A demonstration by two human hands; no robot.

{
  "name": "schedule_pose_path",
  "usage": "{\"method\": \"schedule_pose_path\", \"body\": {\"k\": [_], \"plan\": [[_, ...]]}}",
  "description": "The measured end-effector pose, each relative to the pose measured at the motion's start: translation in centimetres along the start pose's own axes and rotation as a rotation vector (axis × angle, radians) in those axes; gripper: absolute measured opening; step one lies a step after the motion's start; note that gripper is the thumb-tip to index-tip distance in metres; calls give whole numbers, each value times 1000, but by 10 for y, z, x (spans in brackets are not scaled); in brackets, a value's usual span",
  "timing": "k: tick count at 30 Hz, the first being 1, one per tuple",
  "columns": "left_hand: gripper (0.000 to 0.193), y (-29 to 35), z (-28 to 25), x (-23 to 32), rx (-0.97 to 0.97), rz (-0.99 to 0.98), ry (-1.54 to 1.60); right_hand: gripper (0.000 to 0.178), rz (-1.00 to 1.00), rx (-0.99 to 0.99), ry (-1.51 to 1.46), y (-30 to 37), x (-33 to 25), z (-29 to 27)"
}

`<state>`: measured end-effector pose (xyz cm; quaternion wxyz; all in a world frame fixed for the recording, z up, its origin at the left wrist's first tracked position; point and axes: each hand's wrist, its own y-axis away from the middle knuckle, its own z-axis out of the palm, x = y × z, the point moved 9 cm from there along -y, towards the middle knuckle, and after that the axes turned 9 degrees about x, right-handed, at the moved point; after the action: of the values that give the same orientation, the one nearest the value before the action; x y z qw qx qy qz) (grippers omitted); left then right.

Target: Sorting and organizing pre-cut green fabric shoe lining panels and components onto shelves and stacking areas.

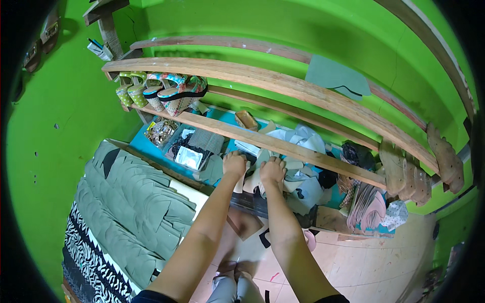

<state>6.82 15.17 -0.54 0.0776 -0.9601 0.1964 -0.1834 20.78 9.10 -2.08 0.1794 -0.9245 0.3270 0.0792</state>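
My left hand (234,164) and my right hand (273,170) are side by side over a cluttered blue-topped table. The fingers of my left hand curl down at a pale cut piece (239,185), whose edge shows below the hand. My right hand is closed at a grey-beige cut piece (254,174), which rises between the two hands. My own hands hide part of both pieces, and their fingertips are hard to see. Grey-green scraps (212,169) lie left of my left hand, and crumpled pale scraps (303,188) lie right of my right hand.
Wooden rails (283,147) cross above the table, close beyond my hands. Wedge sandals (178,94) stand on them at left; wooden shoe forms (404,174) hang at right. A clear tub (188,157) sits on the table. Stacked grey-green cut sheets (134,197) fill the left.
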Motion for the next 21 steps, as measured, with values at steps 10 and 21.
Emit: {"method": "schedule_pose_path", "body": {"k": [10, 21], "plan": [[22, -3, 39, -13, -114, -88, 33, 39, 54, -98, 76, -9, 0, 33], [19, 38, -37, 15, -108, 107, 236, 28, 74, -158, -901, -2, 10, -5]]}}
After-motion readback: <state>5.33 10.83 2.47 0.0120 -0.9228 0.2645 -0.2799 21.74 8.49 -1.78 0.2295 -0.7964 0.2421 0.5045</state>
